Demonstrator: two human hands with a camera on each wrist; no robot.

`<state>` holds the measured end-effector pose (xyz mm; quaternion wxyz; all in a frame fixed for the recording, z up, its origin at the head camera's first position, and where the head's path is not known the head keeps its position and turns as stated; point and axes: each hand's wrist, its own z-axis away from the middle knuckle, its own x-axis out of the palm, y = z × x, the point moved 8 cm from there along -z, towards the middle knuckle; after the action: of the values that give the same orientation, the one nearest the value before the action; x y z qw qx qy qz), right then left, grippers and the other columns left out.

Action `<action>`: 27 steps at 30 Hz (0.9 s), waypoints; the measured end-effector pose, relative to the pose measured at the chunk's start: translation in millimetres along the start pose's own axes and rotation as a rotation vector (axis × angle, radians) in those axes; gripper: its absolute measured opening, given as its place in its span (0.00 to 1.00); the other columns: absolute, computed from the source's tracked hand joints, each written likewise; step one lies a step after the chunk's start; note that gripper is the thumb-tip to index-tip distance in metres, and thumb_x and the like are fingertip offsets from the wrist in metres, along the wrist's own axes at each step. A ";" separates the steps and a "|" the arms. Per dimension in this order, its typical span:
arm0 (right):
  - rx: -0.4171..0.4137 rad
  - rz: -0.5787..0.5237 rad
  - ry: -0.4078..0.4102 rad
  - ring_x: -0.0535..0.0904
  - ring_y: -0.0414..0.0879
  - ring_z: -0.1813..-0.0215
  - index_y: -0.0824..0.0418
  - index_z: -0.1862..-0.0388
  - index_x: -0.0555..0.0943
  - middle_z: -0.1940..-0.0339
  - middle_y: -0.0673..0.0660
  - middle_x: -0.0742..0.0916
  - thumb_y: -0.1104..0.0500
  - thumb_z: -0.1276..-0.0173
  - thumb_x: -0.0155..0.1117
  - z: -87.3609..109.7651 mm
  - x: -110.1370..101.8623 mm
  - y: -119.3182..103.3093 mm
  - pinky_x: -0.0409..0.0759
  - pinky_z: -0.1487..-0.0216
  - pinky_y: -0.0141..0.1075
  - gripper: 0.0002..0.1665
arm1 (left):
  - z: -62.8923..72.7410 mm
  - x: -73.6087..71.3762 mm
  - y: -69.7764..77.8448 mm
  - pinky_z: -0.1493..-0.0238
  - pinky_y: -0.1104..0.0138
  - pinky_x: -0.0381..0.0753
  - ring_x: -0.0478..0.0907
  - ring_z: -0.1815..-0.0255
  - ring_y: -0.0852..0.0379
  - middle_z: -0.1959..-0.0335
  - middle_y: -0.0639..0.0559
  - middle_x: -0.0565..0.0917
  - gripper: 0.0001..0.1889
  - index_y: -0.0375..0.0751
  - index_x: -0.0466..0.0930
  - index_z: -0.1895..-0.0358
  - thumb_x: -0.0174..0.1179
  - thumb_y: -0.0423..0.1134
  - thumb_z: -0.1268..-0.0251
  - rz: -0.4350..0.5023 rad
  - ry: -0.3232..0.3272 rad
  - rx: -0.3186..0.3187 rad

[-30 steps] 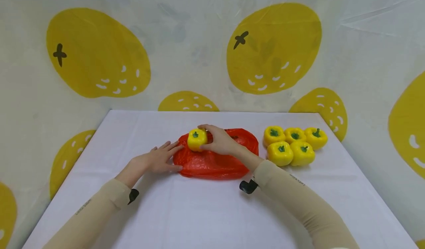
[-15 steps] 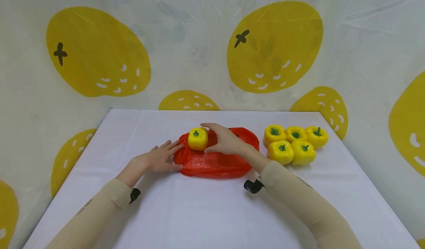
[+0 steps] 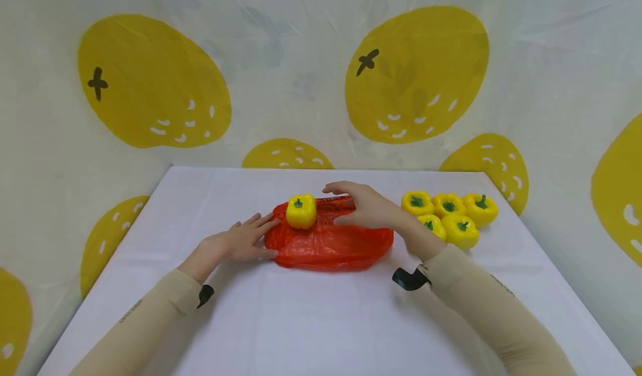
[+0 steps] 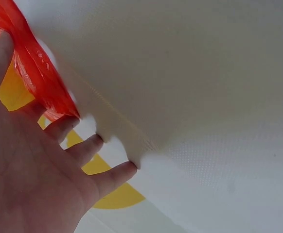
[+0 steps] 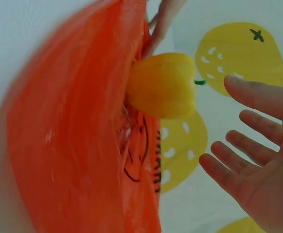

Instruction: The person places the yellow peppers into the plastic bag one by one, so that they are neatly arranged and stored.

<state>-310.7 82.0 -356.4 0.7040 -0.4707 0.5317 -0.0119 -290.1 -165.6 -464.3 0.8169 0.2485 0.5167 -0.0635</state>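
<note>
A red plastic bag [image 3: 331,248] lies on the table, with black print showing near its far side. One yellow bell pepper [image 3: 301,211] with a green stem stands upright at the bag's left part. My left hand [image 3: 246,240] rests at the bag's left edge, fingers spread, thumb and some fingertips touching the red plastic [image 4: 42,68]. Above the bag's right part is my right hand [image 3: 373,209], its fingers apart and holding nothing. The right wrist view shows that hand [image 5: 263,145] clear of the pepper [image 5: 163,86].
Several more yellow bell peppers [image 3: 461,231] stand grouped to the right of the bag, one partly hidden by my right forearm. A white cloth covers the table [image 3: 301,320]. Behind hangs a curtain [image 3: 291,58] printed with large yellow fruit.
My right hand has let go of the yellow pepper and moved right, away from it. The pepper stays on the bag. My left hand keeps its place.
</note>
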 end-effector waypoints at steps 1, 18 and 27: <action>0.003 -0.005 0.001 0.70 0.52 0.27 0.55 0.25 0.72 0.29 0.51 0.77 0.59 0.34 0.76 3.8 -3.3 1.3 0.76 0.34 0.52 0.40 | -0.2 1.0 0.2 0.27 0.30 0.46 0.41 0.17 0.35 0.16 0.45 0.49 0.49 0.51 0.52 0.16 0.60 0.68 0.34 -0.001 -0.003 0.000; 0.070 -0.075 0.068 0.72 0.56 0.29 0.56 0.29 0.74 0.30 0.56 0.78 0.59 0.32 0.74 51.7 -63.6 41.2 0.76 0.34 0.56 0.34 | -1.2 -0.7 1.6 0.28 0.30 0.47 0.41 0.18 0.34 0.15 0.45 0.48 0.49 0.50 0.51 0.16 0.60 0.67 0.34 -0.011 -0.010 -0.006; 0.123 -0.083 0.094 0.73 0.55 0.30 0.58 0.29 0.73 0.31 0.57 0.78 0.58 0.31 0.73 73.6 -82.2 65.4 0.77 0.35 0.51 0.33 | -2.7 -1.0 2.5 0.28 0.30 0.48 0.41 0.18 0.33 0.16 0.44 0.48 0.49 0.50 0.51 0.16 0.60 0.67 0.33 -0.021 -0.008 0.001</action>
<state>-322.1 208.7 -340.6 0.7047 -0.4471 0.5425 -0.0955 -291.9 -162.3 -463.6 0.8181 0.2431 0.5159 -0.0733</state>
